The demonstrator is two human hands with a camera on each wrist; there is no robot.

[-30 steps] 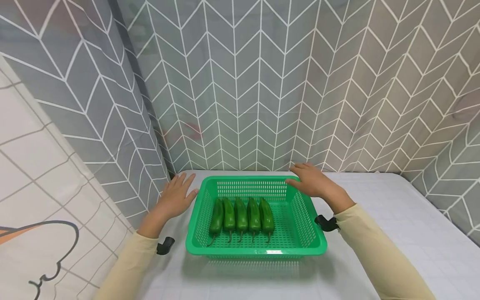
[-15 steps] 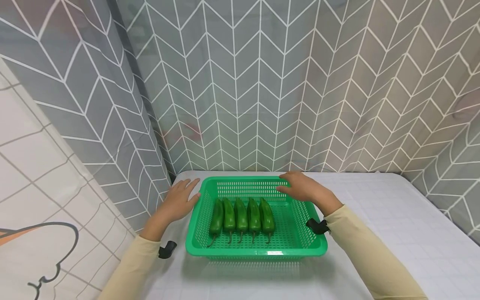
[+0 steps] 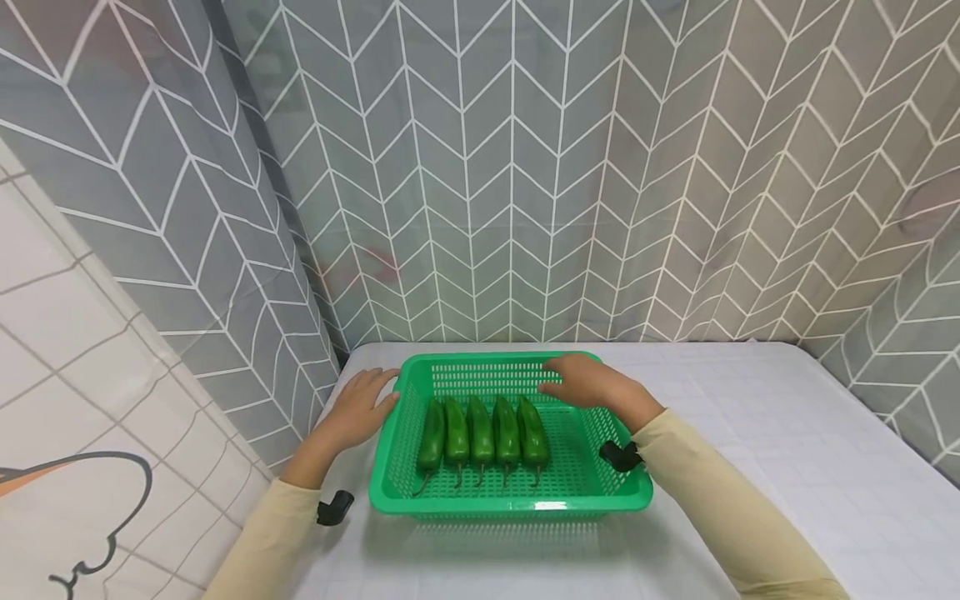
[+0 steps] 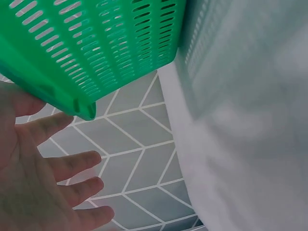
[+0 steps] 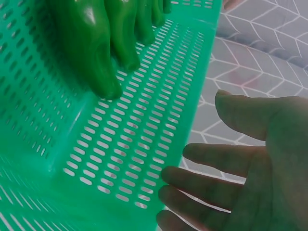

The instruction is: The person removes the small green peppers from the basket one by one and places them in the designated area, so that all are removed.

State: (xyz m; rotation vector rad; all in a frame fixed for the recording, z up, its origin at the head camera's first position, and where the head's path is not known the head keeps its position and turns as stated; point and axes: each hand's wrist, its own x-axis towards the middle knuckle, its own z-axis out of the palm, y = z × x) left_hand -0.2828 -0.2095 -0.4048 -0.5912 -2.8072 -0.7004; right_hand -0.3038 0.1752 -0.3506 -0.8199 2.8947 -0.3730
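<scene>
Several long green chili peppers [image 3: 482, 429] lie side by side, stems toward the wearer, in the left and middle part of a green plastic basket [image 3: 510, 505]. My left hand [image 3: 358, 410] is at the basket's back left corner, fingers spread. In the left wrist view its thumb and index finger meet the basket's rim [image 4: 53, 98], and the other fingers stretch out loose. Over the back right part of the basket hovers my right hand [image 3: 588, 383], palm down and holding nothing. In the right wrist view its extended fingers [image 5: 207, 185] overlap the basket's edge; contact cannot be made out.
The basket stands on a table with a white cloth [image 3: 750, 450]. Behind it hangs a grey curtain [image 3: 495, 208] with white chevron lines. A white tiled-pattern sheet [image 3: 112, 375] runs along the left side. The basket's right part shows its bare slotted floor [image 3: 570, 450].
My right hand has moved left and lower, from beside the basket's right rim to over its back part. My left hand has moved slightly nearer the left rim. Peppers and basket stay put.
</scene>
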